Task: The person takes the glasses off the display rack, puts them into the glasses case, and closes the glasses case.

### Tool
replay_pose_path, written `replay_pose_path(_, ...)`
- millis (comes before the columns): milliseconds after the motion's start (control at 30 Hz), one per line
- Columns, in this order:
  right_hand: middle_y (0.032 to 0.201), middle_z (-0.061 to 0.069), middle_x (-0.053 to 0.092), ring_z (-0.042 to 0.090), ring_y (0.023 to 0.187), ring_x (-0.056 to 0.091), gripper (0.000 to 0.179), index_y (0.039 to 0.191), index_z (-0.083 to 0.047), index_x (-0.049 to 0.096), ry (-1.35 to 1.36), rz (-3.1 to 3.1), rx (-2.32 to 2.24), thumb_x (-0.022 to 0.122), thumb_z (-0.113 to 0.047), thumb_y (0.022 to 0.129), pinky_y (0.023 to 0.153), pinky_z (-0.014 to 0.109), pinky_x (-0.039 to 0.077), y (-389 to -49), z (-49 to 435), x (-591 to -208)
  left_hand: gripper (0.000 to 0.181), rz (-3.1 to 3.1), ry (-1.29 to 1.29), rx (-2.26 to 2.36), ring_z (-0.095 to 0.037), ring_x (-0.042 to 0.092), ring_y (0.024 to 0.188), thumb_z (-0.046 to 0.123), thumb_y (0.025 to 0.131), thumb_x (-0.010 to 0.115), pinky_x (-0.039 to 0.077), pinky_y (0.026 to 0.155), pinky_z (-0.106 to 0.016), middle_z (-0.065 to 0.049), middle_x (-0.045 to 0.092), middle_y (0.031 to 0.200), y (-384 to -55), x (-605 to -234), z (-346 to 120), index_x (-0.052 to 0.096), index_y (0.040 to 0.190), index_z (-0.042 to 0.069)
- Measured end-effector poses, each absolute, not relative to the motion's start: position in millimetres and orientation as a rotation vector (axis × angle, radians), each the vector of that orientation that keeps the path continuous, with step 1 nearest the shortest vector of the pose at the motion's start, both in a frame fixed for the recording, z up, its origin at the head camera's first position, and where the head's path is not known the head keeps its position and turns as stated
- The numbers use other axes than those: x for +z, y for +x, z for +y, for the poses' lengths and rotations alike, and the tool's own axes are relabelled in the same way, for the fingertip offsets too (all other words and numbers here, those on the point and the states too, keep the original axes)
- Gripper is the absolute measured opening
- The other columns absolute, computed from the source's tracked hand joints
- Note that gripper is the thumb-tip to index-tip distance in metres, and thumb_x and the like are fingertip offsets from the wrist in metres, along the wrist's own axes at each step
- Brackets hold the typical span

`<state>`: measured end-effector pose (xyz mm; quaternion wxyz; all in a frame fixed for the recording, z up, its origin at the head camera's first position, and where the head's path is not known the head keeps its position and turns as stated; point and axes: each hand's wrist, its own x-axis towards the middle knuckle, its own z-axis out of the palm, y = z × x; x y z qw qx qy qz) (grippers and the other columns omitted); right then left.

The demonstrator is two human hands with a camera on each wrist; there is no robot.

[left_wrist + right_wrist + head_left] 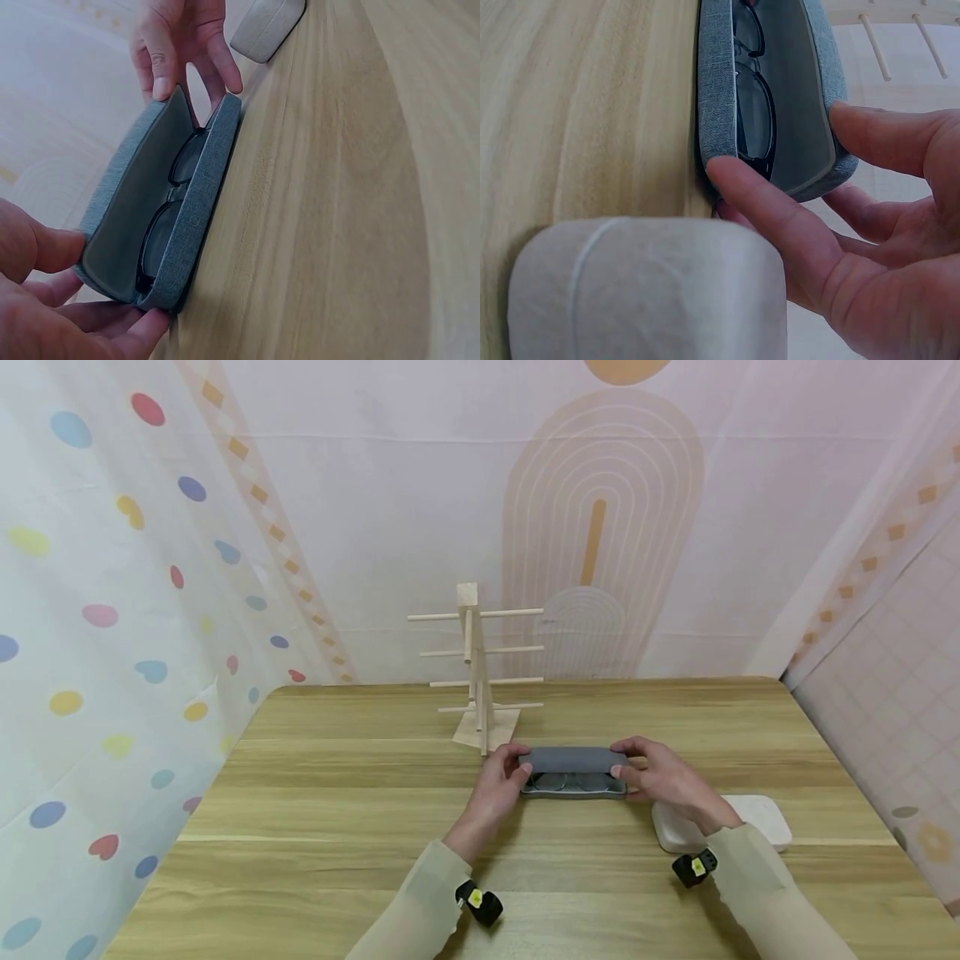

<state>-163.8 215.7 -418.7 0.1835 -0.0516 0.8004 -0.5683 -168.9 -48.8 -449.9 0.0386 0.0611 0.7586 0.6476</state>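
Note:
A grey-blue fabric glasses case [573, 760] sits on the table with its lid partly raised. Inside it lies a pair of dark-framed glasses [159, 238], lenses visible under the lid in both wrist views. My left hand [497, 781] grips the case's left end, thumb at the lid's edge and other fingers around the end and base. At the opposite end my right hand [666, 777] holds it likewise, its thumb [881, 139] on the lid's edge and a finger against the lower shell.
A white rounded case [757, 818] lies on the wooden table [315, 827], partly under my right wrist. Behind the glasses case, slightly left, stands a wooden rack [480, 693] with several thin pegs sticking out sideways. A patterned curtain [390, 510] hangs behind the table.

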Motion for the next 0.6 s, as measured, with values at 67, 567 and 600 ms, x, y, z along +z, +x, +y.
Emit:
replay_pose_path(67,0.146,0.034,0.043,0.04,0.121,0.06,0.048,0.146,0.01,0.04,-0.137,2.254,-1.601,0.059,-0.004,0.104,0.091,0.046,0.059,-163.8,215.8,-419.0,0.027,2.324,0.198,1.97,-0.033,0.057,0.123,-0.006,0.102,0.056,0.049,0.101,-0.041,-0.024,0.061,0.13,-168.0,-449.6,-49.7,0.058,0.129,-0.009)
replay_pose_path(567,0.148,0.032,0.045,0.053,0.132,0.049,0.046,0.142,0.007,0.049,-0.253,2.5,-1.369,0.065,-0.008,0.101,0.1,0.054,0.053,-157.6,216.1,-421.6,0.032,2.461,0.329,1.82,-0.039,0.055,0.13,-0.009,0.099,0.059,0.047,0.106,-0.051,-0.027,0.058,0.135,-163.8,-454.0,-52.5,0.059,0.131,-0.008)
replay_pose_path(600,0.148,0.032,0.045,0.052,0.132,0.049,0.046,0.142,0.007,0.049,-0.253,2.506,-1.362,0.065,-0.008,0.101,0.099,0.054,0.053,-157.5,216.0,-421.4,0.033,2.472,0.343,1.814,-0.04,0.054,0.13,-0.009,0.098,0.059,0.047,0.107,-0.053,-0.028,0.058,0.135,-163.7,-453.9,-52.6,0.059,0.131,-0.008)
